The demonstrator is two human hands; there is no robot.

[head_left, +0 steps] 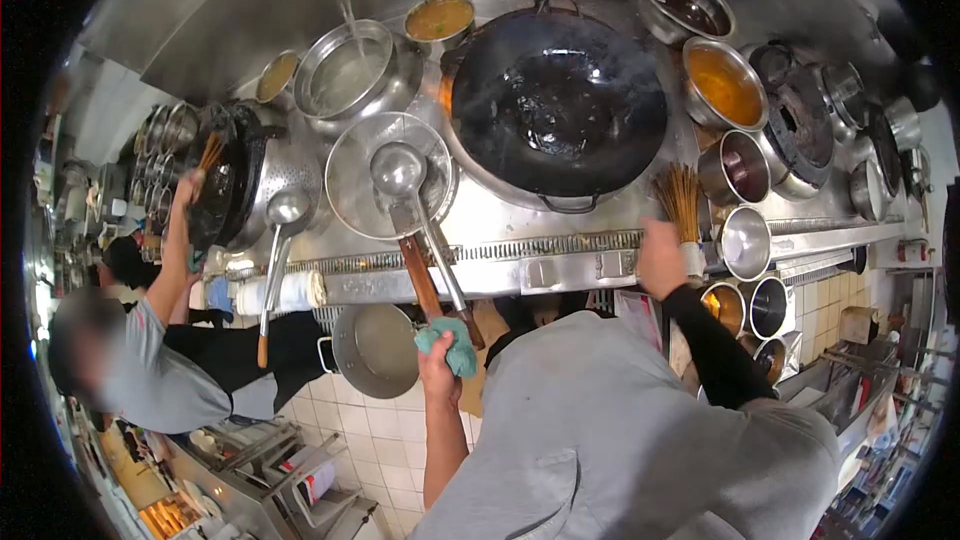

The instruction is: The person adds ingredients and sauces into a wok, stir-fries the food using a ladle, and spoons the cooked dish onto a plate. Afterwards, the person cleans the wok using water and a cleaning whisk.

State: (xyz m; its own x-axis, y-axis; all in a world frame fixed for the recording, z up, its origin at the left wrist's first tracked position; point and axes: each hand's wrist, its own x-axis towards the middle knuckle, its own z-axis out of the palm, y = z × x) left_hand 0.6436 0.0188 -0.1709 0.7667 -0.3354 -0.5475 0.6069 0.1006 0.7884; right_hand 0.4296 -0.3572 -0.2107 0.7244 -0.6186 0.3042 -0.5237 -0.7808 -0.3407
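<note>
In the head view, my left hand (439, 368) is closed on a green cloth (458, 348), below the wooden handle (420, 277) of a wire strainer (350, 180). A metal ladle (398, 169) rests on the strainer. My right hand (661, 262) is at the stove's front edge, closed and slightly blurred, beside the white-wrapped base of a bamboo brush (680, 202); whether it grips the brush cannot be made out. Between and beyond my hands, a large dark wok (560, 105) sits on the burner, wet and shiny inside, with faint steam.
A co-worker (150, 360) at the left holds a bamboo brush over another wok (215, 200). Bowls of orange liquid (725, 85) and dark liquid (686, 0) stand right of my wok. A pot (375, 350) is below the stove's edge; another ladle (288, 208) lies left.
</note>
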